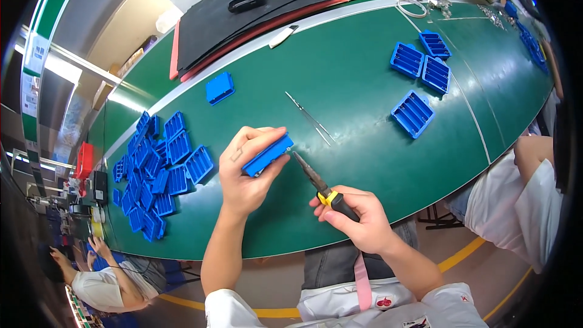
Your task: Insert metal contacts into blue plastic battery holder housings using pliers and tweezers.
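My left hand (246,173) is closed around a blue plastic battery holder (267,155), tilted on edge. Small metal bits show along its lower side. In my right hand (359,218) are long-nose pliers (316,180) with black and yellow handles. Their tip points up and left, close beside the holder's right end; whether it touches cannot be made out. A pair of tweezers (310,119) lies on the green table just beyond both hands. One more blue holder (220,88) rests farther back, its flat side up.
Left of my hands is a heap of blue battery holders (152,170). Several more (413,113) lie at the right. Black sheets (261,18) fill the back edge, near white rings (412,8) and small metal parts (440,6). Other people sit at both sides.
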`<state>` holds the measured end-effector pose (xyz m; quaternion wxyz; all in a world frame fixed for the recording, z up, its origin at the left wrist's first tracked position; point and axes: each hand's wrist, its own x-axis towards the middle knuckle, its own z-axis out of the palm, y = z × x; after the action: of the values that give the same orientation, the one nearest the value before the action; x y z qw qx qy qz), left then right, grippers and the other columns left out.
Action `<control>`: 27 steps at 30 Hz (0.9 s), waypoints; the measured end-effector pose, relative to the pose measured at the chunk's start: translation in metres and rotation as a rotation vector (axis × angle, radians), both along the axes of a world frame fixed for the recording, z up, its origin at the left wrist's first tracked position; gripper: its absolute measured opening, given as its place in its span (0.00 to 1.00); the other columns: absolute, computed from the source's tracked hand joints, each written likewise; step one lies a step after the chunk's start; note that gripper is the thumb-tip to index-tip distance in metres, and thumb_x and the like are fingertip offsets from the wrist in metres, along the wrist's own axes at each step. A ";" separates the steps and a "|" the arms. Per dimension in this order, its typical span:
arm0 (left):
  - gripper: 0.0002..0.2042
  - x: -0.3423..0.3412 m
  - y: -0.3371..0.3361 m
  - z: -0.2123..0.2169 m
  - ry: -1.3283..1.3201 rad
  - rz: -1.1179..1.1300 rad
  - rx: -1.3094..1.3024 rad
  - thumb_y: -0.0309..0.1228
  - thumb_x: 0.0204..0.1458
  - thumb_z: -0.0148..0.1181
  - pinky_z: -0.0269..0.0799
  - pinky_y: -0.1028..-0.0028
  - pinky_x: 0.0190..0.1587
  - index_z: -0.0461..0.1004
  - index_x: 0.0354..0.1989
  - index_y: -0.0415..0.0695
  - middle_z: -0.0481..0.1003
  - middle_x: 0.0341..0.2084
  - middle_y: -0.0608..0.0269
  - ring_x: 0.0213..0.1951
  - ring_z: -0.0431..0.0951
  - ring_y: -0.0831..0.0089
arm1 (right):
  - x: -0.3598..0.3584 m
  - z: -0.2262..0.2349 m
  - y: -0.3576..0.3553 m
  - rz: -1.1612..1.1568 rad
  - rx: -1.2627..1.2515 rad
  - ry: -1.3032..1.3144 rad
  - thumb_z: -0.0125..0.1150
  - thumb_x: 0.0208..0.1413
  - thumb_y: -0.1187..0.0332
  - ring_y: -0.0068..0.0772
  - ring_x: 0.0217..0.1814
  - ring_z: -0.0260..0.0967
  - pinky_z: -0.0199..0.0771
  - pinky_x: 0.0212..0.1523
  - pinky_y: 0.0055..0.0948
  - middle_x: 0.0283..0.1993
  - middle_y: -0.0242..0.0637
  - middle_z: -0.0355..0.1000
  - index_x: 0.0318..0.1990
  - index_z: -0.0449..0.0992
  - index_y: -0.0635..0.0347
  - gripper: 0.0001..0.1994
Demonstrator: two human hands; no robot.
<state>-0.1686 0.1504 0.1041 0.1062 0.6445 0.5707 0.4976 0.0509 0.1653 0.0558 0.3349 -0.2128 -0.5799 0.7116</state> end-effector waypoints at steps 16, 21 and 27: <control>0.17 0.004 0.001 -0.005 0.049 -0.007 0.146 0.14 0.40 0.67 0.77 0.71 0.41 0.79 0.42 0.39 0.78 0.39 0.53 0.41 0.81 0.61 | 0.001 0.000 -0.001 -0.006 -0.005 0.000 0.60 0.57 0.76 0.20 0.34 0.70 0.69 0.35 0.19 0.40 0.39 0.75 0.39 0.77 0.73 0.07; 0.17 0.003 0.001 -0.005 0.079 0.015 0.180 0.14 0.39 0.67 0.77 0.71 0.41 0.79 0.41 0.39 0.79 0.39 0.53 0.40 0.81 0.61 | 0.001 -0.001 0.000 0.004 0.024 -0.002 0.60 0.57 0.77 0.20 0.35 0.70 0.70 0.35 0.19 0.41 0.40 0.75 0.39 0.76 0.73 0.06; 0.17 0.005 0.002 -0.004 0.111 0.003 0.204 0.14 0.39 0.68 0.77 0.70 0.42 0.79 0.41 0.39 0.79 0.39 0.52 0.41 0.81 0.60 | 0.001 -0.001 0.000 -0.003 0.029 0.005 0.60 0.57 0.77 0.21 0.35 0.70 0.70 0.35 0.20 0.41 0.40 0.76 0.39 0.76 0.73 0.06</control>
<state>-0.1637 0.1527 0.1002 0.0077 0.6775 0.5233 0.5169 0.0515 0.1649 0.0546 0.3405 -0.2071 -0.5891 0.7029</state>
